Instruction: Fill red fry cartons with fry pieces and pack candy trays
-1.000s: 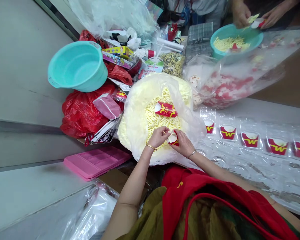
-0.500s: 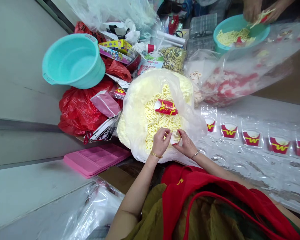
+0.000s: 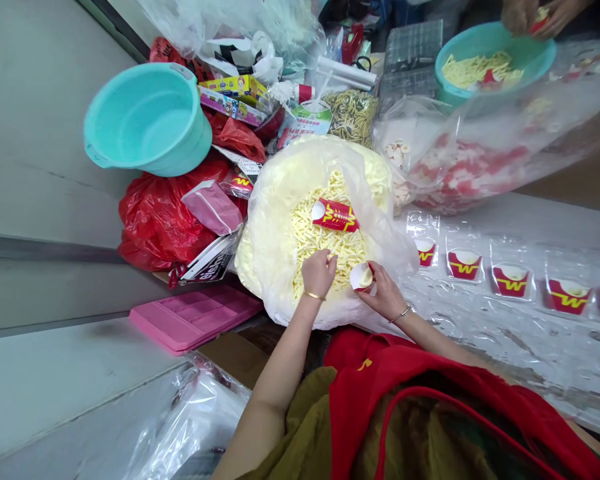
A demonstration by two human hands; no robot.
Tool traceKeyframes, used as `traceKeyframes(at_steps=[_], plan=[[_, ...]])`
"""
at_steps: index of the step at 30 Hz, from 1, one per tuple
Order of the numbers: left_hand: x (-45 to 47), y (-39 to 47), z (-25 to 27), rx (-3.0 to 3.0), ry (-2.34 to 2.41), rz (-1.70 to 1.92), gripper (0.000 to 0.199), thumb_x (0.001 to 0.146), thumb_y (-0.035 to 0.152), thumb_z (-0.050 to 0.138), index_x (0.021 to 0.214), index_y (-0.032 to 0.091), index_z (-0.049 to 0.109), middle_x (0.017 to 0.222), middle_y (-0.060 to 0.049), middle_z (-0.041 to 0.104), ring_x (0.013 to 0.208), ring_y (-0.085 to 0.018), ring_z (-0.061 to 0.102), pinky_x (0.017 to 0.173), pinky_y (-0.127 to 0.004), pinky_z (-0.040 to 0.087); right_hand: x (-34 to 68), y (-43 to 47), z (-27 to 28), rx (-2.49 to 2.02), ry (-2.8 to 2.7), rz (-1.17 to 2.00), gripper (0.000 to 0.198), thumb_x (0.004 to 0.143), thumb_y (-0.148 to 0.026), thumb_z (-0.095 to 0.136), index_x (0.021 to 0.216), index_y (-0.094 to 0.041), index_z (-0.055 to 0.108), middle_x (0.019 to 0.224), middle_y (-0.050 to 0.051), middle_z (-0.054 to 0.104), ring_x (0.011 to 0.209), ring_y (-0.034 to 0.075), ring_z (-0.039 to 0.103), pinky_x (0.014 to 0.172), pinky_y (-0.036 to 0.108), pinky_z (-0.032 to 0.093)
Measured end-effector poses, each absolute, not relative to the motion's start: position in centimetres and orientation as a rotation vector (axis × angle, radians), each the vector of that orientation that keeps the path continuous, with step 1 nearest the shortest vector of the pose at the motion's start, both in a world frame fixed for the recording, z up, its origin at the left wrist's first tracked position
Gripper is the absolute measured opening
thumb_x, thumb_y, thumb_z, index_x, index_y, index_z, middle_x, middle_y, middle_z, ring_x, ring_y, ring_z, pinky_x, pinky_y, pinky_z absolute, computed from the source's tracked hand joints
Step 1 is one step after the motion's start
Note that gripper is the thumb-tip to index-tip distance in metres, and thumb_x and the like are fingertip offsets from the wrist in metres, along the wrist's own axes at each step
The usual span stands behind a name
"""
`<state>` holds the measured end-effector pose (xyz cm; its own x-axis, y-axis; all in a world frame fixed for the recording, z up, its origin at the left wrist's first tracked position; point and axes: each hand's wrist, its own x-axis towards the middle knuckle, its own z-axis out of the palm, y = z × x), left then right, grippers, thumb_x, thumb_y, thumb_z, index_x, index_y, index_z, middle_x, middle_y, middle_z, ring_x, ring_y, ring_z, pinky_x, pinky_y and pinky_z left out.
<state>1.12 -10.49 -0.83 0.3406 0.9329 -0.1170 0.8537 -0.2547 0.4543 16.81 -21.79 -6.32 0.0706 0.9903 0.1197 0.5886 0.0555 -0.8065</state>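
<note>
My left hand [image 3: 320, 272] is over the heap of pale yellow fry-shaped sticks [image 3: 305, 250] in a big clear plastic bag [image 3: 275, 200]. Its fingers are curled together, and what they pinch is hidden or too small to name. My right hand [image 3: 384, 293] grips a small red-and-white fry carton [image 3: 361, 275], tilted with its white inside showing and a little pale yellow in it. A stack of red cartons with a yellow zigzag mark [image 3: 336, 215] lies on the sticks just beyond both hands.
At right, several filled carton packs [image 3: 464, 265] stand in a row on clear plastic. An aqua basin [image 3: 145, 120] sits at left above a red bag [image 3: 165, 213]. A co-worker's hands [image 3: 545, 17] are over another basin [image 3: 547, 63]. Pink trays [image 3: 190, 317] lie near left.
My hands have moved apart: the left has left the carton and shifted over the sticks, while the right has drawn the carton slightly right. The co-worker's hands have moved a little.
</note>
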Motion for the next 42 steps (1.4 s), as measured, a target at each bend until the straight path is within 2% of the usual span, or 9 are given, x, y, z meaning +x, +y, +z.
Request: traceKeyframes(at_steps=[3, 6, 12, 16, 19, 26, 31, 37, 42], plan=[[1.1, -7.2, -2.9, 2.104, 1.829, -0.087, 0.028, 0.076, 0.038, 0.061, 0.09, 0.013, 0.062, 0.081, -0.014, 0.064, 0.083, -0.028, 0.059, 0.071, -0.036, 0.041, 16.9, -21.6, -6.0, -1.633, -1.586, 0.71, 0.073, 0.077, -0.033, 0.062, 0.137, -0.016, 0.024, 0.127, 0.017, 0.046, 0.117, 0.029, 0.048, 0.096, 0.047, 0.044], [1.7, -5.9, -4.4, 2.065, 1.878, -0.169, 0.016, 0.075, 0.028, 0.059, 0.082, 0.014, 0.061, 0.082, -0.013, 0.064, 0.084, -0.027, 0.06, 0.07, -0.034, 0.041, 16.9, -21.6, -5.8, -1.626, -1.596, 0.724, 0.074, 0.077, -0.035, 0.063, 0.138, -0.017, 0.024, 0.127, 0.017, 0.046, 0.117, 0.03, 0.048, 0.096, 0.048, 0.045], [0.0, -6.8, -3.3, 1.546, 1.697, 0.337, 0.011, 0.069, 0.022, 0.058, 0.061, 0.017, 0.052, 0.055, 0.002, 0.048, 0.059, -0.013, 0.048, 0.057, -0.023, 0.034, 17.2, -21.3, -5.9, -1.648, -1.575, 0.738, 0.075, 0.075, -0.035, 0.065, 0.136, -0.015, 0.026, 0.127, 0.018, 0.046, 0.117, 0.03, 0.048, 0.096, 0.047, 0.046], [-0.8, -8.2, -0.8, 1.158, 1.442, 0.522, 0.02, 0.071, 0.032, 0.058, 0.065, 0.018, 0.046, 0.05, 0.008, 0.035, 0.044, -0.006, 0.031, 0.047, -0.019, 0.025, 16.5, -20.2, -5.9, -1.642, -1.61, 0.735, 0.075, 0.074, -0.037, 0.066, 0.135, -0.014, 0.028, 0.124, 0.018, 0.048, 0.115, 0.032, 0.049, 0.096, 0.049, 0.044], [-0.2, -9.6, 0.6, 0.921, 1.196, 0.581, 0.025, 0.068, 0.033, 0.064, 0.066, 0.017, 0.044, 0.051, 0.009, 0.036, 0.044, -0.004, 0.029, 0.046, -0.019, 0.023, 15.1, -19.3, -5.4, -1.613, -1.627, 0.729, 0.076, 0.072, -0.036, 0.067, 0.134, -0.015, 0.028, 0.122, 0.018, 0.049, 0.112, 0.032, 0.05, 0.093, 0.05, 0.046], [0.3, -11.2, 1.1, 1.719, 1.336, 0.258, 0.016, 0.071, 0.026, 0.059, 0.061, 0.016, 0.052, 0.053, 0.005, 0.044, 0.051, -0.007, 0.039, 0.052, -0.021, 0.028, 13.9, -19.1, -4.2, -1.624, -1.656, 0.646, 0.07, 0.074, -0.03, 0.065, 0.133, -0.014, 0.03, 0.121, 0.017, 0.05, 0.111, 0.031, 0.05, 0.093, 0.049, 0.046], [1.8, -12.4, 1.8, 2.074, 1.31, 0.055, 0.013, 0.08, 0.028, 0.053, 0.082, 0.019, 0.062, 0.067, 0.0, 0.06, 0.063, -0.013, 0.053, 0.059, -0.024, 0.036, 14.8, -19.7, -5.0, -1.622, -1.723, 0.591, 0.071, 0.074, -0.025, 0.062, 0.136, -0.015, 0.027, 0.125, 0.018, 0.048, 0.115, 0.033, 0.046, 0.092, 0.051, 0.045], [3.9, -13.3, 0.8, 2.237, 1.133, -0.114, 0.025, 0.086, 0.022, 0.042, 0.076, 0.019, 0.065, 0.075, -0.004, 0.066, 0.073, -0.017, 0.06, 0.068, -0.026, 0.042, 16.4, -20.4, -6.1, -1.56, -1.752, 0.563, 0.068, 0.077, -0.022, 0.058, 0.137, -0.017, 0.026, 0.124, 0.016, 0.049, 0.115, 0.031, 0.046, 0.094, 0.051, 0.044], [2.6, -8.8, -1.0, 2.211, 1.522, -0.093, 0.03, 0.084, 0.025, 0.047, 0.111, 0.018, 0.056, 0.098, -0.007, 0.066, 0.087, -0.018, 0.061, 0.074, -0.027, 0.044, 17.6, -20.3, -6.3, -1.678, -1.598, 0.576, 0.072, 0.077, -0.037, 0.063, 0.136, -0.015, 0.027, 0.125, 0.017, 0.048, 0.114, 0.031, 0.048, 0.095, 0.049, 0.044]])
